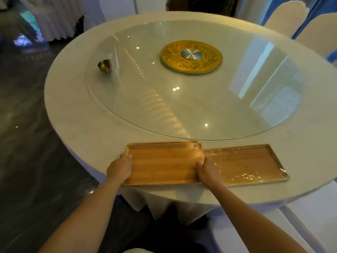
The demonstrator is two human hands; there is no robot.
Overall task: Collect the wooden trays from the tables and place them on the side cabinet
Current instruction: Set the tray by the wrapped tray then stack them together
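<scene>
Fingers (127, 157) of the left hand (119, 168) and right hand (207, 170) curl over both ends of the bare wooden tray (162, 166) at the table (73, 114) edge. Plastic-wrapped tray (249, 163) sits right beside it, untouched. No side cabinet visible, so pretty much everything's left to do.

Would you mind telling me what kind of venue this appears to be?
Most likely a banquet hall or restaurant dining room: a large round table with a white cloth, a glass lazy Susan on a gold hub, and white-covered chairs around it.
</scene>
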